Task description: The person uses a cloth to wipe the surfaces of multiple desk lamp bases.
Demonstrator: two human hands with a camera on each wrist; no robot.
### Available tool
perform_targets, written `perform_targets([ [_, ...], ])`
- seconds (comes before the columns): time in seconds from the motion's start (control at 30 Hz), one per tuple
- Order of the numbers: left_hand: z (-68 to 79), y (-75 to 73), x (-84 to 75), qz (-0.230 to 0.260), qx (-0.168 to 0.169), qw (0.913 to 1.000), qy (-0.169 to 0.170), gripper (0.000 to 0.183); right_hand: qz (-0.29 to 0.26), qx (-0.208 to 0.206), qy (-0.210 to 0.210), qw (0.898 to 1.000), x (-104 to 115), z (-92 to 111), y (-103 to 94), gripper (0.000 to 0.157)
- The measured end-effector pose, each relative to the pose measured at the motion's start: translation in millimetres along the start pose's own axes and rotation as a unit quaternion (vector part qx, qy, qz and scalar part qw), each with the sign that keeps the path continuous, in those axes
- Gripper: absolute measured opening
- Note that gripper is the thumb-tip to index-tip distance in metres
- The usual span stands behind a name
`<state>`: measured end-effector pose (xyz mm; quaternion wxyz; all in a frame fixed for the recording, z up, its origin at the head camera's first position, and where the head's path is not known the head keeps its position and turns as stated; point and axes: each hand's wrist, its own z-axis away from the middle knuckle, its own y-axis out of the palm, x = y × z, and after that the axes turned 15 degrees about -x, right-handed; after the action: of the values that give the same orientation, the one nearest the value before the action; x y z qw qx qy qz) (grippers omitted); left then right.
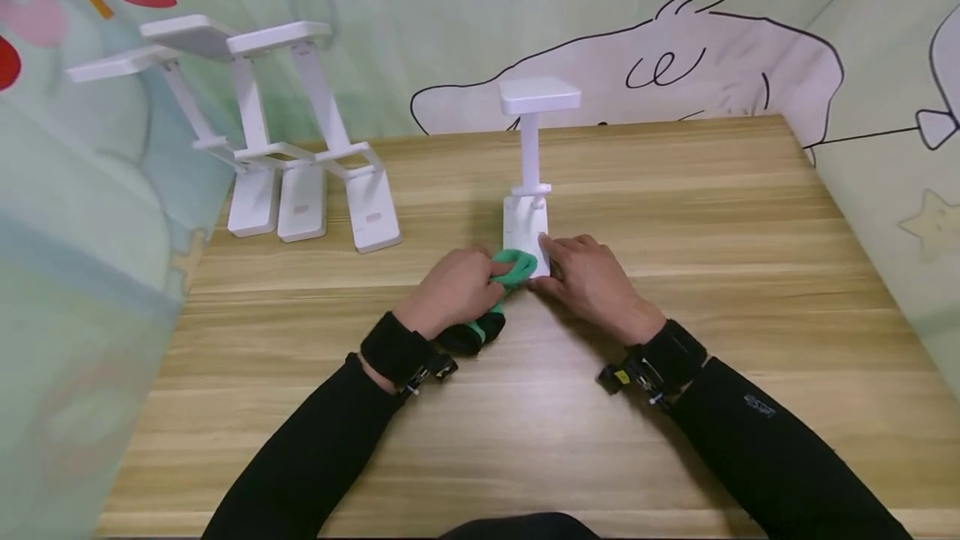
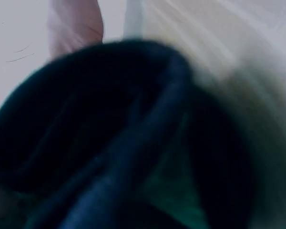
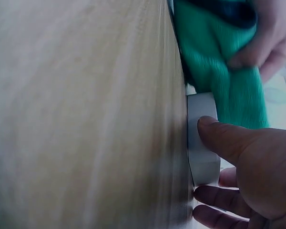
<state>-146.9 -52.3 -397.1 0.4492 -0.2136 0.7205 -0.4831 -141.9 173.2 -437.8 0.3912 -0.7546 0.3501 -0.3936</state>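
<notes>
A white desk lamp (image 1: 529,152) stands upright near the middle of the table, its flat head at the top and its base towards me. My right hand (image 1: 596,283) holds the near end of that base; in the right wrist view the thumb presses its front end (image 3: 202,143) and the fingers lie along the side. My left hand (image 1: 461,290) grips a green and black cloth (image 1: 516,267), which lies against the near left part of the base. Dark folds of the cloth (image 2: 133,95) fill most of the left wrist view, blurred, and hide the fingers there.
Three more white desk lamps (image 1: 302,202) stand close together at the table's back left. Behind the wooden table (image 1: 712,273) hangs a printed curtain (image 1: 360,40) with cartoon drawings, also along both sides.
</notes>
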Motion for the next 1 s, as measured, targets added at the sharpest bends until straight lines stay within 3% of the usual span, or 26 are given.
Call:
perform_targets([
  [0.07,5.8,-2.0,-1.5,0.006,0.023,0.9996,0.016,0.035,0.002,0.005,0.001,1.000,-0.6,0.0,-0.3,0.069],
  [0.17,12.2,-0.4,-3.5,-0.015,0.029,0.9976,0.061,0.032,0.005,0.006,0.000,1.000,-1.0,0.0,0.0,0.069],
  [0.23,15.3,3.3,-5.6,-0.048,0.017,0.9950,0.086,0.031,0.007,0.004,-0.003,1.000,-0.9,0.1,0.2,0.069],
  [0.33,18.8,10.0,-8.9,-0.089,-0.021,0.9910,0.098,0.028,0.012,-0.001,-0.007,1.000,-0.9,-0.3,0.2,0.068],
  [0.47,21.7,15.1,-9.1,-0.120,-0.055,0.9890,0.067,0.023,0.015,-0.004,-0.006,1.000,-0.3,-2.0,0.1,0.069],
  [0.73,20.3,8.7,2.6,-0.135,-0.057,0.9884,-0.042,0.018,0.018,-0.005,-0.004,1.000,0.7,-4.2,-0.8,0.071],
  [0.87,8.7,2.6,15.8,-0.117,-0.079,0.9860,-0.088,0.022,0.014,-0.003,-0.003,1.000,0.4,-4.4,-0.8,0.071],
  [1.0,-14.4,0.2,25.1,-0.051,-0.087,0.9890,-0.108,0.025,0.015,-0.002,-0.003,1.000,-0.4,-3.7,-0.5,0.070],
])
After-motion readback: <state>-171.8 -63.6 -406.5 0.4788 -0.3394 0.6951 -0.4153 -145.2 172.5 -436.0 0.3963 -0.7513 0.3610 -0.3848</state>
